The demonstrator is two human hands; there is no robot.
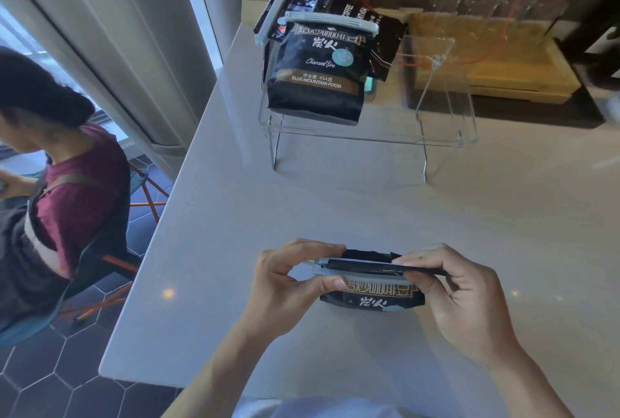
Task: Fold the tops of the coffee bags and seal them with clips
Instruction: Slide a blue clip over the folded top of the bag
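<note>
On the pale bench [335, 209], near its front edge, both hands, left [288, 287] and right [459, 297], pinch a grey clip [360, 271] across a black coffee bag's [372, 300] folded top.

Counter [335, 203] open ahead of hands — acrylic stand [369, 136] with clipped bags [318, 82] blocks beyond.

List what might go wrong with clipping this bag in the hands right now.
1. The clip looks only partly closed over the folded top of the coffee bag; the fold could slip out before it latches.
2. The left hand and right hand both pinch near the clip's ends, so fingertips might get caught as it snaps shut.
</note>
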